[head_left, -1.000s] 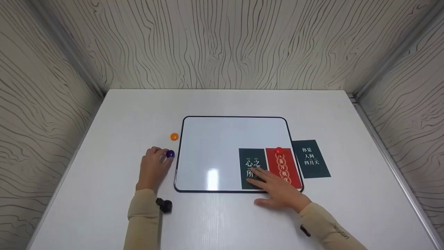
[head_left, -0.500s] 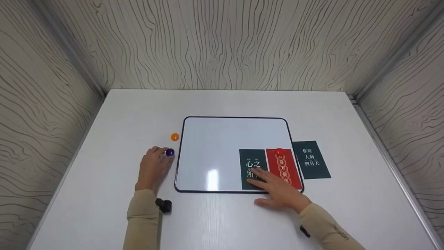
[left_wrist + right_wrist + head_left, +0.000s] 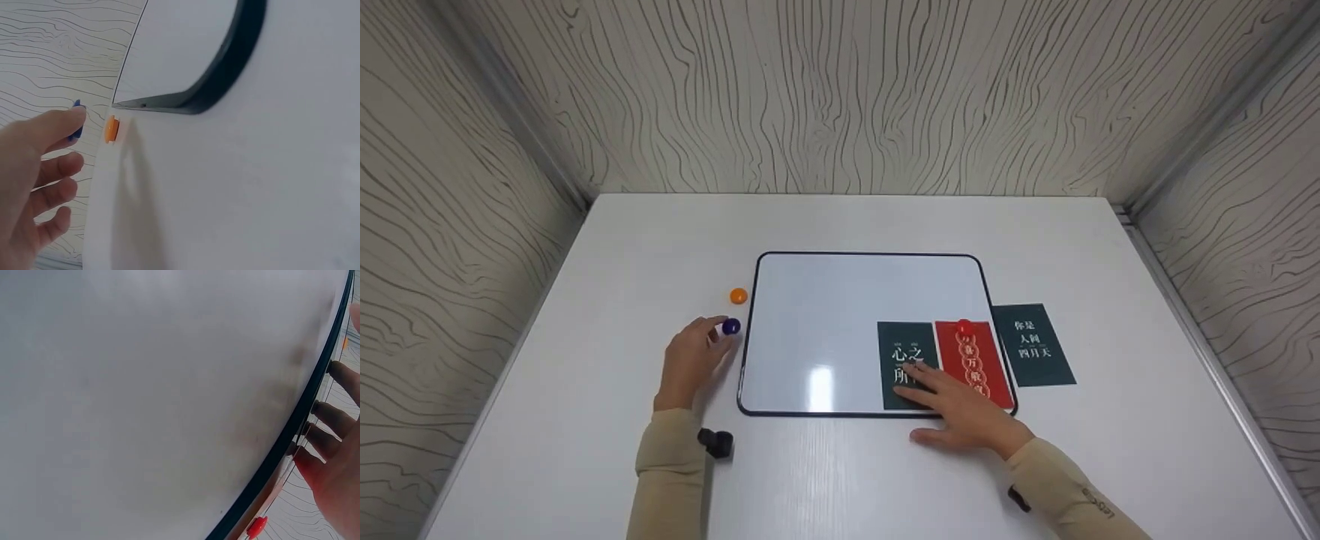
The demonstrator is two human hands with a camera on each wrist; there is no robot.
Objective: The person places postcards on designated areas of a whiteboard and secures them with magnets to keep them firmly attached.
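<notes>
My left hand [image 3: 688, 361] pinches a round purple magnet [image 3: 731, 326] between thumb and fingertips, just left of the whiteboard [image 3: 810, 322]. In the left wrist view the magnet [image 3: 77, 128] looks blue and is partly behind the thumb; the other fingers are loosely bent. With fingers spread, my right hand [image 3: 964, 409] rests across the lower part of a dark green card [image 3: 906, 331] on the board, covering some of its white characters. Beside that card lies a red card [image 3: 997, 367] with a round red magnet [image 3: 964, 327] at its top.
An orange magnet [image 3: 739, 295] lies on the white table [image 3: 847, 480], left of the board's edge. Another dark green card [image 3: 1035, 360] with white characters lies right of the board. Patterned walls [image 3: 840, 97] enclose the table's back and sides.
My left hand has shifted the purple magnet slightly away from me and toward the board. The right hand stays on the green card.
</notes>
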